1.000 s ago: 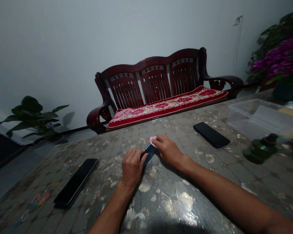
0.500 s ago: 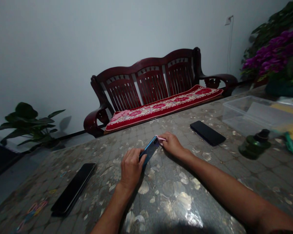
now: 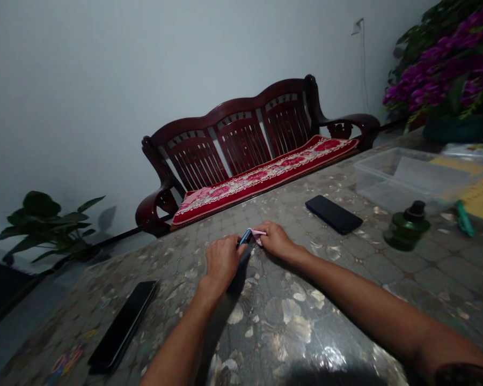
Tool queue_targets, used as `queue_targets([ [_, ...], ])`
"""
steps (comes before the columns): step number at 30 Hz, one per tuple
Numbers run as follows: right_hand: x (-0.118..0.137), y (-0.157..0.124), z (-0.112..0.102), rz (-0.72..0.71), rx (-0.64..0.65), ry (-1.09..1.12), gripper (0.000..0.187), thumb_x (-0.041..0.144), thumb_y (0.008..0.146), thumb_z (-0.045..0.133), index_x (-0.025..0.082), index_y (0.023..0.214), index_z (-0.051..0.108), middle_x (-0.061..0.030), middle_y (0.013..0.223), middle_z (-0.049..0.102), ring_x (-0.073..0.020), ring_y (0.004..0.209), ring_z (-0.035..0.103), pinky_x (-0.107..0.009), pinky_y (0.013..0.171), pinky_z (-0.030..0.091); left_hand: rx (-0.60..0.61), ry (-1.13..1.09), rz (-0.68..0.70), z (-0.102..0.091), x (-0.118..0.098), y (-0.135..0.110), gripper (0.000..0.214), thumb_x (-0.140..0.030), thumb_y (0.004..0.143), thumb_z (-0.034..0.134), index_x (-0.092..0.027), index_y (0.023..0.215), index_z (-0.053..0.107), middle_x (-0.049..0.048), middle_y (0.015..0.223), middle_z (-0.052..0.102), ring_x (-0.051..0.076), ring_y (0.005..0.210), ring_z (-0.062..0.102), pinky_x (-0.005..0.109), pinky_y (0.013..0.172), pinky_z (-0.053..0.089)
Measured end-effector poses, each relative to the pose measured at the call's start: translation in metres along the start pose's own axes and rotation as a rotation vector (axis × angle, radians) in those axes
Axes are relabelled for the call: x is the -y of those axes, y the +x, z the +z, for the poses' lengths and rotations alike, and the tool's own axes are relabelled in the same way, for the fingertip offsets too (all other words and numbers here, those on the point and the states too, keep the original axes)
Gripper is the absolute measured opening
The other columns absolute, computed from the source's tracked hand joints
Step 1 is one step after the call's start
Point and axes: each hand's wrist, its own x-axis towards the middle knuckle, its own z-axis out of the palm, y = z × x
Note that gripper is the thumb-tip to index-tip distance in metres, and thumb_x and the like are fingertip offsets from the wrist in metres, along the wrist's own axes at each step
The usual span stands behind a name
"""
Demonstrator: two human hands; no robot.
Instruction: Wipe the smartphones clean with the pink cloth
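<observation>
My left hand (image 3: pixel 222 260) is closed around a blue phone (image 3: pixel 245 237), which is tilted so that mostly its narrow edge shows. A small pink cloth (image 3: pixel 257 235) is pinched in my right hand (image 3: pixel 276 240) and touches the far end of the phone. Part of the phone is hidden behind my left fingers. Another dark phone (image 3: pixel 334 214) lies flat beyond my right hand. On the left of the table, a black phone (image 3: pixel 123 327) lies with its glossy face up.
At the right stand a green bottle (image 3: pixel 406 230) with a black cap and a clear plastic box (image 3: pixel 372 185). A teal object (image 3: pixel 465 219) lies beside them. Colourful loops (image 3: pixel 66 362) lie at the lower left. A wooden bench (image 3: pixel 241 134) stands behind the patterned table (image 3: pixel 282 321).
My left hand has tilted the phone, so its broad face no longer shows as before. My right hand keeps the pink cloth at its end. The whole view has shifted slightly.
</observation>
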Motion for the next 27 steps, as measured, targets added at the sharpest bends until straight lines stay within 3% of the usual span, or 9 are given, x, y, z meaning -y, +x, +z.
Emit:
queue_targets([
  [4, 0.012, -0.002, -0.003, -0.045, -0.051, 0.034, 0.04, 0.007, 0.087, 0.054, 0.021, 0.114, 0.078, -0.0057, 0.098, 0.075, -0.0189, 0.092, 0.066, -0.027, 0.085, 0.05, -0.004, -0.046, -0.009, 0.0, 0.002, -0.001, 0.018, -0.035, 0.091, 0.065, -0.022, 0.083, 0.075, 0.0073, 0.076, 0.076, 0.021, 0.063, 0.065, 0.028, 0.056, 0.026],
  [10, 0.031, -0.004, -0.012, -0.276, -0.147, -0.081, 0.041, 0.006, 0.093, 0.05, 0.022, 0.123, 0.073, -0.007, 0.098, 0.07, -0.0186, 0.096, 0.063, -0.028, 0.089, 0.051, -0.18, -0.171, -0.018, -0.007, 0.007, -0.012, 0.02, -0.035, 0.094, 0.059, -0.024, 0.092, 0.075, 0.0039, 0.082, 0.076, 0.019, 0.072, 0.066, 0.027, 0.061, 0.035],
  [18, 0.026, -0.005, -0.017, -0.235, -0.097, -0.153, 0.041, 0.001, 0.087, 0.052, 0.02, 0.113, 0.077, -0.0063, 0.092, 0.069, -0.0195, 0.092, 0.063, -0.028, 0.087, 0.05, -0.345, -0.294, 0.014, 0.001, 0.017, -0.022, 0.028, -0.042, 0.096, 0.055, -0.022, 0.095, 0.074, 0.0047, 0.085, 0.075, 0.021, 0.077, 0.067, 0.032, 0.072, 0.044],
  [24, 0.037, -0.007, -0.018, -0.428, -0.267, -0.087, 0.05, -0.002, 0.087, 0.047, 0.02, 0.123, 0.072, -0.0068, 0.094, 0.065, -0.0195, 0.093, 0.06, -0.031, 0.087, 0.05, -0.423, -0.356, 0.014, -0.002, 0.017, -0.02, 0.028, -0.042, 0.096, 0.054, -0.021, 0.097, 0.072, 0.0059, 0.086, 0.073, 0.023, 0.081, 0.067, 0.035, 0.076, 0.045],
  [27, 0.041, -0.008, -0.022, -0.491, -0.284, -0.065, 0.054, -0.002, 0.085, 0.047, 0.023, 0.128, 0.069, -0.0066, 0.099, 0.065, -0.0196, 0.095, 0.059, -0.033, 0.088, 0.05, -0.479, -0.444, -0.003, -0.002, 0.015, -0.018, 0.026, -0.041, 0.096, 0.055, -0.021, 0.096, 0.072, 0.0057, 0.087, 0.073, 0.023, 0.083, 0.067, 0.036, 0.078, 0.047],
])
